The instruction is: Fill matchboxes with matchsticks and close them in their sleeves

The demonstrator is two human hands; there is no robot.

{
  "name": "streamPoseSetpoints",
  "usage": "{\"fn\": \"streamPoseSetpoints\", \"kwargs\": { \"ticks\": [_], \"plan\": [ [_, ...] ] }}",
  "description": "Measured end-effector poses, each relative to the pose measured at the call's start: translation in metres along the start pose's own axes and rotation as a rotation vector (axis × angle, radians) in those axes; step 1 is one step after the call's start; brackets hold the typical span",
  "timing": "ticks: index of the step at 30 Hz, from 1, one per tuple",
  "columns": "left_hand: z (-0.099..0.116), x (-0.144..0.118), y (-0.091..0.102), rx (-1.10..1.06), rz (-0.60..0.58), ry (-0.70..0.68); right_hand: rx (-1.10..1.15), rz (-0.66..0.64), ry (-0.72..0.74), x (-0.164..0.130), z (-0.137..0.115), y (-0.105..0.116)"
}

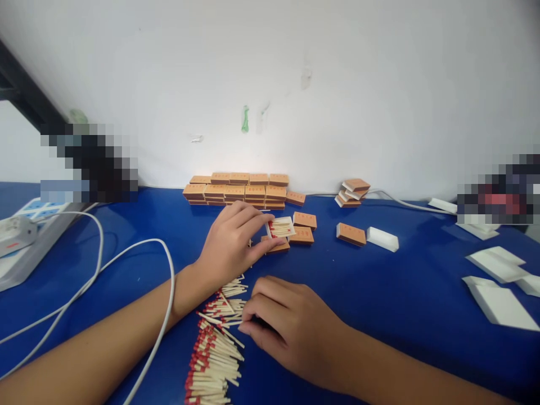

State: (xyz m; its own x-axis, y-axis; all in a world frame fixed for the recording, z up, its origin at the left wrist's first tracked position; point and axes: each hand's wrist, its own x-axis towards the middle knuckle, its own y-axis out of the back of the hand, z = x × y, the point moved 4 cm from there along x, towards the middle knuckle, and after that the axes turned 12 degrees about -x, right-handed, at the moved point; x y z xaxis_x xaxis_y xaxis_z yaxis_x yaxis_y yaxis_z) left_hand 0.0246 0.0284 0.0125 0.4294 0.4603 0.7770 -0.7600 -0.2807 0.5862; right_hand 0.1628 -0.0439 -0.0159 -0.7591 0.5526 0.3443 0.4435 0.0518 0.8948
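My left hand (230, 242) grips a small open matchbox tray (280, 228) holding several red-tipped matches, tilted up just above the blue table (379, 292). My right hand (287, 326) rests palm down at the edge of a loose pile of matches (213, 349), fingers curled onto the matches near its top. Whether it pinches any is hidden under the fingers. A few closed orange matchboxes (304, 220) lie right beside the tray.
A stacked row of orange matchboxes (238, 191) lines the wall. A smaller heap (352, 192), one lone box (351, 234) and a white inner tray (382, 239) lie to the right. White cards (498, 281) sit far right. A white cable (139, 264) and power strip (25, 236) are left.
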Motion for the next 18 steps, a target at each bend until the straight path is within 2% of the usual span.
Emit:
{"fn": "streamPoseSetpoints", "kwargs": {
  "ticks": [9, 14, 18],
  "plan": [
    [0.001, 0.003, -0.001, -0.015, -0.012, 0.006, -0.093, -0.057, -0.076, 0.004, -0.003, -0.009],
    [0.001, 0.002, -0.001, 0.004, -0.008, -0.001, -0.206, 0.044, -0.043, 0.001, 0.006, -0.01],
    [-0.005, 0.001, 0.003, 0.031, 0.009, 0.006, -0.271, 0.16, -0.001, 0.001, 0.023, 0.008]
  ]
}}
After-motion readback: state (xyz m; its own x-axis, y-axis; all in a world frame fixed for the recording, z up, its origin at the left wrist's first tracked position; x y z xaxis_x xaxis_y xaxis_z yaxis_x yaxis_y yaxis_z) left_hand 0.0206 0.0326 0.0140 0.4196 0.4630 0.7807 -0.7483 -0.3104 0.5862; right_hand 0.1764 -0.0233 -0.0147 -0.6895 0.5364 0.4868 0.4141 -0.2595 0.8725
